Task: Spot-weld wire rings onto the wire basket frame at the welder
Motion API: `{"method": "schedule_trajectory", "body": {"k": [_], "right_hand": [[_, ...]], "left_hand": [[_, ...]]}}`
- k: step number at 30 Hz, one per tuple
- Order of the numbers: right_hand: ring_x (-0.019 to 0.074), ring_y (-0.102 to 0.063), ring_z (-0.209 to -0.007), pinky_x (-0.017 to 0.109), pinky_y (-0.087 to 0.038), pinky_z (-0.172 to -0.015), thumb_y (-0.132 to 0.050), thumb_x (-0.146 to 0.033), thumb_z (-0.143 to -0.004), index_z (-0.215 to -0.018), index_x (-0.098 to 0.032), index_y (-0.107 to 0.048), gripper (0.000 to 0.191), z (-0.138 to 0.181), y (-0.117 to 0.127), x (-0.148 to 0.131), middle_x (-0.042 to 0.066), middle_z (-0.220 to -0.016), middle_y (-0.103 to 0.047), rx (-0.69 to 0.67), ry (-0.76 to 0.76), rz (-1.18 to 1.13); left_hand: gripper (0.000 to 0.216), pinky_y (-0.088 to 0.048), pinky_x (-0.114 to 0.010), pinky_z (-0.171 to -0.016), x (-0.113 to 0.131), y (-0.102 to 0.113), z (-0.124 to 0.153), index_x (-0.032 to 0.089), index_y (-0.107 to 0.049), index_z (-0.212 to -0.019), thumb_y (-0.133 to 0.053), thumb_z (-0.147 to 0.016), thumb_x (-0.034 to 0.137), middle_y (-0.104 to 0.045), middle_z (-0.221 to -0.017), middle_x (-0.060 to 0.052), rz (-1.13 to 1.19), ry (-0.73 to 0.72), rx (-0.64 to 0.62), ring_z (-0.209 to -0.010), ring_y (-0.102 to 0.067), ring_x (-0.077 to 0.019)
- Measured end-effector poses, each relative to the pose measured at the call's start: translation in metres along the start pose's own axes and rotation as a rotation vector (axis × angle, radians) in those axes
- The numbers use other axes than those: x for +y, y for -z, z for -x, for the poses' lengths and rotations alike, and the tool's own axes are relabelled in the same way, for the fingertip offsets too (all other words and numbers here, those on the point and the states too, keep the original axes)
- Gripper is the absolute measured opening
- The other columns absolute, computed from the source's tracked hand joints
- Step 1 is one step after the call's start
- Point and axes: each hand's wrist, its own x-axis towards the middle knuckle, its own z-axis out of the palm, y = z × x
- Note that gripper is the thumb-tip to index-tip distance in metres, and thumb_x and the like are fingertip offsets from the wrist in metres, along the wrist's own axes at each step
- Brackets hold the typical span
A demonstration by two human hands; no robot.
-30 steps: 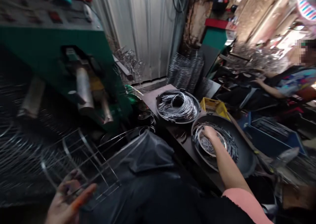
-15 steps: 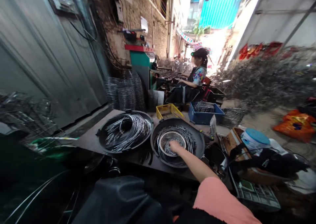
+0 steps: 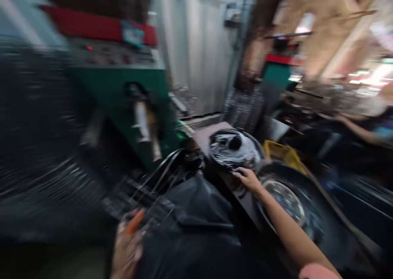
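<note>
Although the whole view is badly smeared by motion, the main stuff is readable. The right hand (image 3: 248, 180), in a pink sleeve (image 3: 319, 272), is down by the edge of the bench (image 3: 208, 133), right at the rim of a black pan (image 3: 211, 146) heaped with wire coils (image 3: 233, 156). Its fingers (image 3: 238, 172) are loosely open and a bit spread, with nothing in them that I can see. The forearm passes over a second black pan (image 3: 276, 168) just beside the first, and a steel bowl (image 3: 284, 199) sits inside that one.

The left hand (image 3: 125, 248) is low at the bottom left, up against a wire frame (image 3: 144, 201), with something orange (image 3: 135, 221) on one finger. Too much blur to say whether that hand is actually closed on the frame. A black smock (image 3: 196, 217) fills the space between the hands.

Off to the left is a big green machine (image 3: 119, 94), with a corrugated metal wall (image 3: 196, 45) behind it. A yellow crate (image 3: 284, 156) sits just past the pans, and a co-worker's arm (image 3: 359, 129) comes in from the right edge, well apart from them.
</note>
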Motion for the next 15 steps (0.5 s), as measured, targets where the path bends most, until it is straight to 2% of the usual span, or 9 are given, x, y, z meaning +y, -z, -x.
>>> {"method": "schedule_trajectory", "body": {"k": [1, 2, 4, 6, 8, 11, 15], "right_hand": [[0.0164, -0.055, -0.066, 0.026, -0.041, -0.064, -0.052, -0.034, -0.077, -0.075, -0.017, -0.064, 0.021, -0.017, -0.017, -0.015, 0.002, -0.07, -0.063, -0.08, 0.062, -0.027], [0.0158, -0.054, -0.063, 0.025, -0.04, -0.061, -0.052, -0.036, -0.077, -0.073, -0.017, -0.063, 0.023, -0.033, -0.036, -0.031, 0.001, -0.067, -0.061, -0.157, 0.114, -0.048], [0.0148, -0.051, -0.059, 0.025, -0.038, -0.057, -0.051, -0.039, -0.077, -0.068, -0.017, -0.061, 0.026, -0.056, -0.077, -0.062, 0.0, -0.061, -0.058, -0.298, 0.203, -0.076], [0.0144, -0.05, -0.058, 0.024, -0.036, -0.056, -0.051, -0.04, -0.077, -0.066, -0.017, -0.059, 0.027, -0.072, -0.116, -0.09, 0.0, -0.06, -0.056, -0.382, 0.271, -0.104], [0.0144, -0.05, -0.06, 0.025, -0.037, -0.058, -0.051, -0.04, -0.076, -0.066, -0.017, -0.058, 0.026, -0.084, -0.147, -0.11, 0.0, -0.061, -0.055, -0.405, 0.306, -0.147], [0.014, -0.048, -0.06, 0.024, -0.036, -0.057, -0.05, -0.042, -0.076, -0.066, -0.017, -0.057, 0.028, -0.096, -0.175, -0.126, 0.0, -0.061, -0.053, -0.409, 0.295, -0.245], [0.0117, -0.042, -0.052, 0.023, -0.034, -0.051, -0.051, -0.048, -0.077, -0.064, -0.018, -0.052, 0.032, -0.096, -0.189, -0.129, -0.002, -0.056, -0.047, -0.429, 0.222, -0.384]], "left_hand": [[0.041, -0.052, -0.036, -0.065, 0.001, 0.01, 0.005, 0.024, -0.055, -0.081, -0.077, -0.05, 0.04, -0.057, -0.088, 0.001, 0.088, 0.064, 0.102, -0.084, -0.057, -0.0206], [0.042, -0.051, -0.034, -0.065, 0.002, 0.015, 0.007, 0.023, -0.054, -0.079, -0.077, -0.048, 0.039, -0.056, -0.088, 0.001, 0.179, 0.139, 0.163, -0.085, -0.057, -0.0195], [0.043, -0.05, -0.031, -0.064, 0.003, 0.016, 0.007, 0.022, -0.053, -0.08, -0.076, -0.049, 0.04, -0.054, -0.089, 0.002, 0.305, 0.198, 0.251, -0.085, -0.056, -0.0176], [0.044, -0.049, -0.029, -0.064, 0.003, 0.014, 0.005, 0.021, -0.052, -0.082, -0.075, -0.05, 0.04, -0.054, -0.09, 0.001, 0.364, 0.205, 0.286, -0.084, -0.056, -0.0161], [0.044, -0.048, -0.028, -0.065, 0.0, 0.012, 0.006, 0.021, -0.051, -0.084, -0.075, -0.052, 0.039, -0.054, -0.09, 0.002, 0.392, 0.201, 0.289, -0.084, -0.056, -0.0149], [0.047, -0.046, -0.027, -0.068, -0.007, 0.013, 0.009, 0.022, -0.052, -0.089, -0.077, -0.051, 0.037, -0.054, -0.091, 0.002, 0.416, 0.2, 0.298, -0.085, -0.055, -0.0142], [0.052, -0.045, -0.027, -0.069, -0.016, 0.013, 0.009, 0.02, -0.053, -0.093, -0.078, -0.05, 0.037, -0.054, -0.091, -0.001, 0.416, 0.216, 0.325, -0.087, -0.055, -0.0163]]}}
